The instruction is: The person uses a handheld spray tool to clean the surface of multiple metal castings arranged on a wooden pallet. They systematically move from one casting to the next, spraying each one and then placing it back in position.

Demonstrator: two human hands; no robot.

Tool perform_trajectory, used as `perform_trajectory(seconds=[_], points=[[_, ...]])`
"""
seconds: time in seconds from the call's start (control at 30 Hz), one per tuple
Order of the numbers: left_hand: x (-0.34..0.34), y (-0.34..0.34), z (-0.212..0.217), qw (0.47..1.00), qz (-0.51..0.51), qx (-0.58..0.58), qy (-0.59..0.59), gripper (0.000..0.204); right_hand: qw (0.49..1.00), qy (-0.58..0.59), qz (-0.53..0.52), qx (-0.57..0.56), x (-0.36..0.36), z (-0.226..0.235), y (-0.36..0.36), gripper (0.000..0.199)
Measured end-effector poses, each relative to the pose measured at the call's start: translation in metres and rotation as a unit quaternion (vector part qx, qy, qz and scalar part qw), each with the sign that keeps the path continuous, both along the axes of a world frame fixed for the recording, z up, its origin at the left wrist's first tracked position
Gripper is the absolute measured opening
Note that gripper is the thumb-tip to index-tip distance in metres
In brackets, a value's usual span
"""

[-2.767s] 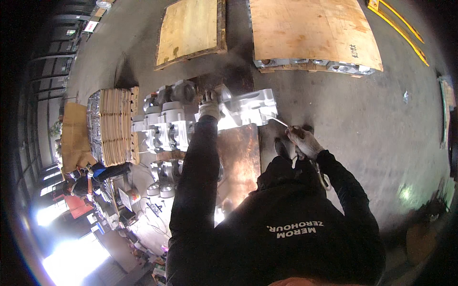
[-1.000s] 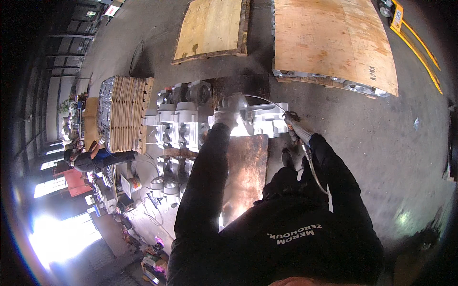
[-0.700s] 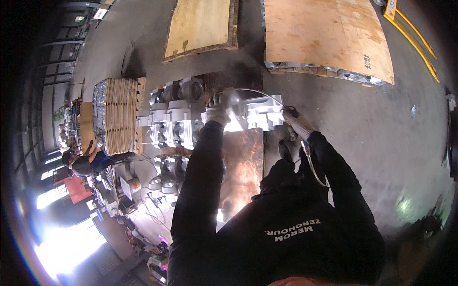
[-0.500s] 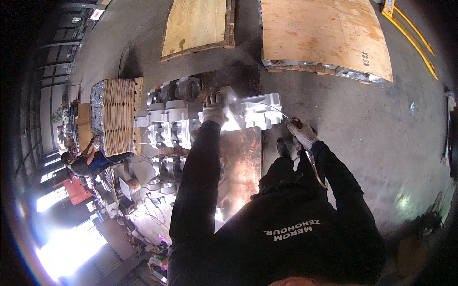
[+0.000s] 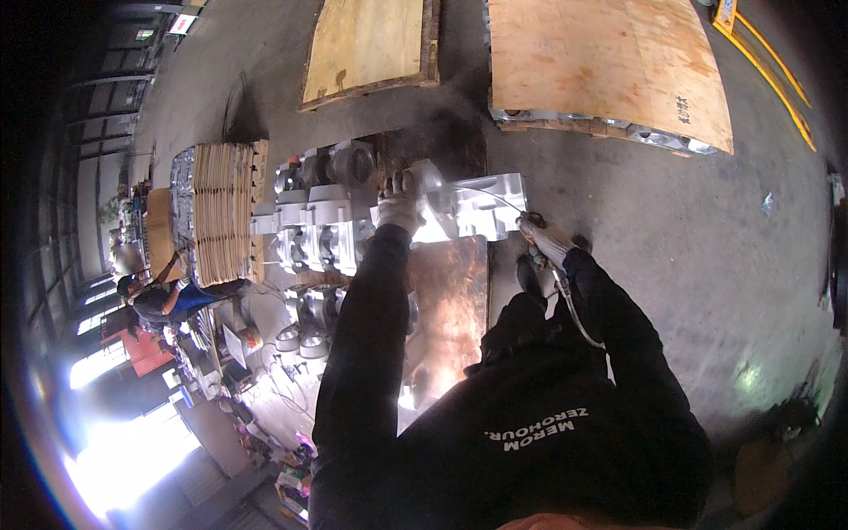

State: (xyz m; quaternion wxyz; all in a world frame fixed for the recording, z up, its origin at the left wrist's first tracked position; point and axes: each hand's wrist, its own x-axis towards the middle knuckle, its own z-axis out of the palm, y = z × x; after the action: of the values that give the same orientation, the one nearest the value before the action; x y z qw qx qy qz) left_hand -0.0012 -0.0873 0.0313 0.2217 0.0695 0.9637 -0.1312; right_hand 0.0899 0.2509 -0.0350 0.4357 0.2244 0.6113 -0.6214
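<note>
My left hand (image 5: 397, 207), in a pale work glove, grips the near-left edge of a silver metal casting (image 5: 495, 208), which is brightly lit. The casting lies at the edge of a brown metal-topped table (image 5: 449, 305). In my gloved right hand (image 5: 549, 242) is an air blow gun (image 5: 530, 219), with the fingers closed round it. Its long thin curved nozzle reaches left over the casting; the tip is lost in the glare. A hose (image 5: 576, 311) trails from the gun beneath my right forearm.
Several similar castings (image 5: 325, 212) stand in rows left of my left hand. Beyond them is a stack of brown sheets (image 5: 228, 208), with a co-worker (image 5: 159, 300) beside it. Two wooden-topped pallets (image 5: 362, 49) (image 5: 609, 71) lie ahead, and a yellow metal frame (image 5: 768, 66) stands far right.
My right hand has moved slightly left and forward, bringing the air blow gun closer to the casting. My left hand stays on the casting.
</note>
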Motion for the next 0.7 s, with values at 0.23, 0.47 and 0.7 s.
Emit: perform_trajectory(seconds=[0.23, 0.47, 0.7], points=[[0.003, 0.003, -0.004, 1.0, -0.011, -0.01, -0.003, 0.124, 0.986, 0.162, -0.047, 0.0, 0.008, -0.013, 0.001, 0.043], [0.005, -0.002, 0.0, 1.0, 0.004, -0.02, -0.006, 0.125, 0.819, 0.46, 0.144, 0.31, 0.019, 0.089, 0.017, 0.029], [0.006, 0.005, -0.003, 0.997, 0.029, 0.043, 0.052, 0.123, 0.737, 0.411, 0.306, 0.441, 0.01, 0.154, -0.009, 0.037]])
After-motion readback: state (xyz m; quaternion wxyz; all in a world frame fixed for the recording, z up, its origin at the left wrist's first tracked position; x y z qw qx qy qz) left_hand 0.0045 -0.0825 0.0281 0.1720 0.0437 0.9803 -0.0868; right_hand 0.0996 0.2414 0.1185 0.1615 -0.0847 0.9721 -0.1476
